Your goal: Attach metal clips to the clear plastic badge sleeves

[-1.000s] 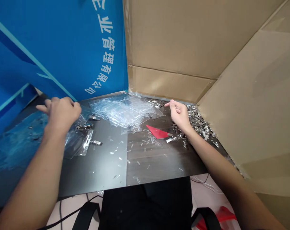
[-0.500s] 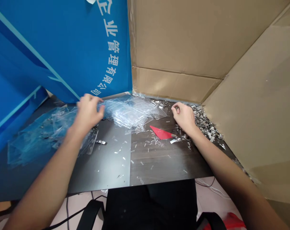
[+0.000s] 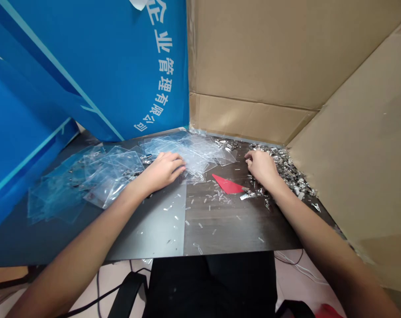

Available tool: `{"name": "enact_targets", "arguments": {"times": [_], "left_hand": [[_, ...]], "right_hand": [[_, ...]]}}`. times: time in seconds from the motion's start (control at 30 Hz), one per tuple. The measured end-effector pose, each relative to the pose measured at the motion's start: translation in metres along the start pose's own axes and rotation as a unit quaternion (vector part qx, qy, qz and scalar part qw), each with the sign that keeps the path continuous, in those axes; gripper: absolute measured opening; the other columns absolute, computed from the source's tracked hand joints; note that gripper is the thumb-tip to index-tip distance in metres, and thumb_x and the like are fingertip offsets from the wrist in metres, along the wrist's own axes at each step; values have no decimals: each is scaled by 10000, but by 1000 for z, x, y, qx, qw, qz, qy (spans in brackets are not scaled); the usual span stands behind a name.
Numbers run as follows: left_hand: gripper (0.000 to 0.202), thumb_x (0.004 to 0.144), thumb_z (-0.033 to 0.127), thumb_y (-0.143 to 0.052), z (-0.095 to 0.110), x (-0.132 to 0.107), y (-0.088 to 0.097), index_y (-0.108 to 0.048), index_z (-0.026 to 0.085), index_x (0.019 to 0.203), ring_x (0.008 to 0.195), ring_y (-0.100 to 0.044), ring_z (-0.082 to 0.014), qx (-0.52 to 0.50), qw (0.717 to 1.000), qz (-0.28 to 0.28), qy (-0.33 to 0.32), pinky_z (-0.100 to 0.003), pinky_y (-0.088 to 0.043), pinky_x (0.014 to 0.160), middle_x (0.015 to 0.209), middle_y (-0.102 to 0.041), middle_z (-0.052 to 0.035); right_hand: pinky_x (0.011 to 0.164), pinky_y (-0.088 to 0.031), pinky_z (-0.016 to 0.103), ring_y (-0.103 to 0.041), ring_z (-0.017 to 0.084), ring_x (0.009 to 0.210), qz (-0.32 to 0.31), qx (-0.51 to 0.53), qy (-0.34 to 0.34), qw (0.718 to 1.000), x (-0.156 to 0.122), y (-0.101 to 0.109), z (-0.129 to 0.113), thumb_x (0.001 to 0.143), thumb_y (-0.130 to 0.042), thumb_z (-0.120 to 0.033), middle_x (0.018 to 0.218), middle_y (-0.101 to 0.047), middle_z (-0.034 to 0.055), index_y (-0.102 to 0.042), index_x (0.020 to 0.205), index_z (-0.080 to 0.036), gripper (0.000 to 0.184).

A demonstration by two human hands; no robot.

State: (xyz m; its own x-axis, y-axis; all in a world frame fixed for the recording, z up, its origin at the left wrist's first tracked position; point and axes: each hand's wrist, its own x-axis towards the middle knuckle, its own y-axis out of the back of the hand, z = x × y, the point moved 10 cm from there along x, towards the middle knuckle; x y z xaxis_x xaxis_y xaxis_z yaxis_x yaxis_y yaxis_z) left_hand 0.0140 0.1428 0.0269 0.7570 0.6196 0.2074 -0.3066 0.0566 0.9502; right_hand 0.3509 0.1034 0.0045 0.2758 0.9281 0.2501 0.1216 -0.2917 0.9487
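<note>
My left hand point(image 3: 167, 168) lies over the near left edge of a pile of clear plastic sleeves point(image 3: 200, 152), its fingers stretched out to the right and nothing visibly held. By a heap of small metal clips point(image 3: 291, 174), my right hand point(image 3: 260, 165) hovers with its fingers bent and thumb drawn in. Anything between those fingertips is hidden. A second spread of clear sleeves point(image 3: 112, 170), some with metal clips attached, is left of my left hand. Between the hands is a red triangular piece point(image 3: 228, 184) with a metal clip at its right end.
Small clear plastic strips point(image 3: 216, 196) are scattered over the dark table point(image 3: 230, 234). A blue panel with white characters point(image 3: 127, 70) stands at the back left. Cardboard walls point(image 3: 253, 53) close off the back and right. Cables point(image 3: 299, 265) lie below the table edge.
My left hand has moved right and down, from above the left sleeves to the middle pile. A sleeve now lies flatter on the left spread. My right hand stays by the clips.
</note>
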Motion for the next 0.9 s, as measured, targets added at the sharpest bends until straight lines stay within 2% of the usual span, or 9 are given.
{"name": "enact_targets", "arguments": {"times": [0.1,0.2,0.3,0.4,0.47,0.57,0.7,0.8,0.9], "left_hand": [[369,1151,381,-468,5,2,5,-785,210,1065,1105,-686,-326,3,1000,28,-10,-478,-500,1036,1137,-775,-150],[343,1143,359,-458,7,2,15,-725,218,981,1014,-671,-315,-1,997,71,-3,-451,-520,961,1040,-747,-145],[310,1140,343,-439,5,-1,34,-669,228,967,995,-665,-310,-39,988,143,34,-441,-517,923,1017,-738,-139],[287,1133,315,-435,3,-7,51,-628,232,937,947,-673,-273,-102,969,210,83,-413,-514,904,974,-739,-107],[276,1128,291,-439,2,-11,56,-618,226,928,926,-686,-246,-159,951,238,114,-392,-518,896,961,-746,-88],[198,1111,295,-475,1,-12,48,-592,223,970,921,-712,-215,-293,914,245,138,-367,-536,885,972,-755,-66],[160,1060,378,-572,9,-5,17,-552,233,997,924,-709,-198,-430,871,196,134,-353,-550,897,954,-724,-38],[171,1001,405,-592,16,-3,0,-551,243,968,826,-616,-183,-462,858,173,142,-330,-512,818,889,-613,-4],[195,980,433,-598,24,-4,-10,-555,243,986,800,-522,-188,-457,864,148,151,-331,-456,769,894,-526,2]], "right_hand": [[950,-606,430,-827,343,1027,10,8,5,1000,1,4,-3,1004,-676,-135,1110,-890,171,-925,1099,-177,269],[1008,-599,425,-824,339,1063,22,18,19,999,0,9,-8,1017,-657,-151,1135,-889,173,-926,1095,-156,280],[1004,-590,432,-817,348,1070,32,22,24,999,-3,15,-14,1059,-598,-166,1155,-882,186,-926,1099,-152,331],[928,-575,436,-811,363,1045,52,30,-1,998,-6,25,-13,1105,-563,-210,1211,-872,198,-917,1182,-163,366],[908,-559,433,-803,367,1045,71,44,-22,996,-9,32,-11,1125,-556,-240,1220,-873,186,-908,1231,-183,372],[946,-550,446,-781,372,1083,103,71,-26,992,-11,41,-11,1141,-537,-271,1215,-870,177,-897,1267,-189,390],[1041,-536,497,-746,378,1135,143,107,3,984,-13,47,-15,1140,-511,-294,1239,-851,195,-880,1297,-157,424],[1066,-543,502,-754,359,1122,163,149,25,975,-16,50,-19,1128,-494,-274,1221,-853,193,-873,1278,-140,428],[1055,-561,473,-771,309,1082,189,213,55,957,-20,57,-25,1132,-481,-259,1160,-857,150,-860,1263,-170,411]]}}
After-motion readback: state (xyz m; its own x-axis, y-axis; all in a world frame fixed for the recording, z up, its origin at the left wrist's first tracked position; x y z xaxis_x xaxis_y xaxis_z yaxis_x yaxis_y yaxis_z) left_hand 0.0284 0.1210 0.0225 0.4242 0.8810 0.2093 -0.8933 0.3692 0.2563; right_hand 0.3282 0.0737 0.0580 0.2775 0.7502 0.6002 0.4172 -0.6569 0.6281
